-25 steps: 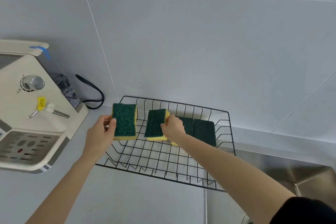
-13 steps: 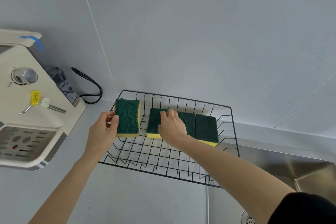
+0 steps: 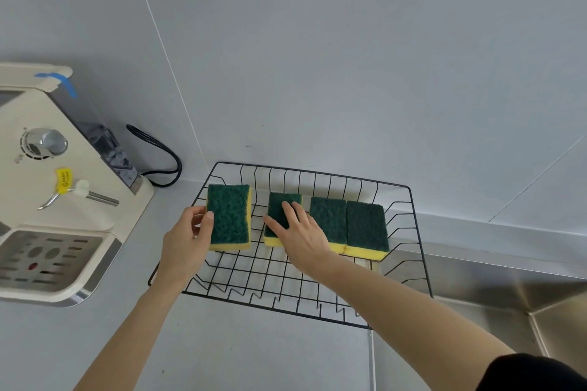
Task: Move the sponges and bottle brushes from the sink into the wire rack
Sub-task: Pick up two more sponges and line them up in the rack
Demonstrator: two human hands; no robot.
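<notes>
A black wire rack (image 3: 419,232) sits on the counter against the wall. Several green-topped yellow sponges lie in a row in it. My left hand (image 3: 187,241) grips the leftmost sponge (image 3: 229,216) by its left edge, at the rack's left end. My right hand (image 3: 301,235) rests flat with spread fingers on the second sponge (image 3: 279,209). Two more sponges (image 3: 328,220) (image 3: 367,227) lie side by side to the right, untouched. No bottle brush is in view.
A cream espresso machine (image 3: 54,200) with a drip tray stands at the left, its black cord (image 3: 158,155) looping behind. A steel sink (image 3: 508,292) begins at the lower right. The tiled wall rises right behind the rack.
Both sponges have come down into the rack. My right hand has flattened on top of the second sponge beside the other two; my left hand still holds the leftmost one.
</notes>
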